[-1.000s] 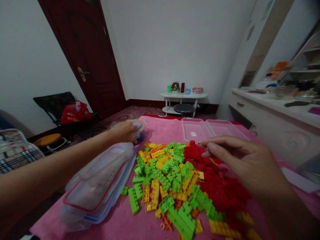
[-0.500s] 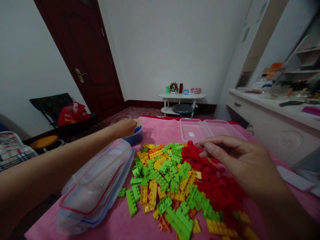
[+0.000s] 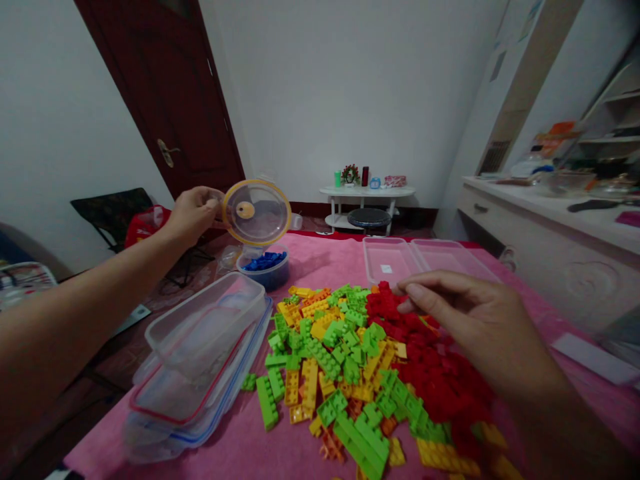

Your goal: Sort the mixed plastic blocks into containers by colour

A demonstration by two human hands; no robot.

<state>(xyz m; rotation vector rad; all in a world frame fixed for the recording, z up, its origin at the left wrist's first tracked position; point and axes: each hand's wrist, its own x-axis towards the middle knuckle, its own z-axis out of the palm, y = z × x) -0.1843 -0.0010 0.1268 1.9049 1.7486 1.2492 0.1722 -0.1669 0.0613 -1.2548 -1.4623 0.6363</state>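
Note:
My left hand (image 3: 197, 212) is closed on the edge of a clear lid (image 3: 265, 212) with a yellow seal. The lid stands tilted up over a round container (image 3: 273, 277), which holds blue toy bricks (image 3: 266, 261). My right hand (image 3: 465, 313) hovers over the pile of red bricks (image 3: 435, 360) with thumb and fingertips together. Whatever may lie between those fingertips is hidden. To the left of the red pile spread mixed green bricks (image 3: 325, 358) and yellow bricks (image 3: 309, 383).
Stacked clear boxes and lids (image 3: 200, 360) lie on the pink cloth (image 3: 330, 257) at the left. Two shallow clear trays (image 3: 393, 257) sit side by side at the back right. Beyond the table are a low white stand (image 3: 367, 192) and a white cabinet (image 3: 550, 233).
My left hand has risen and moved left from the round container, lifting its lid upright, so the blue bricks show. My right hand has hardly moved.

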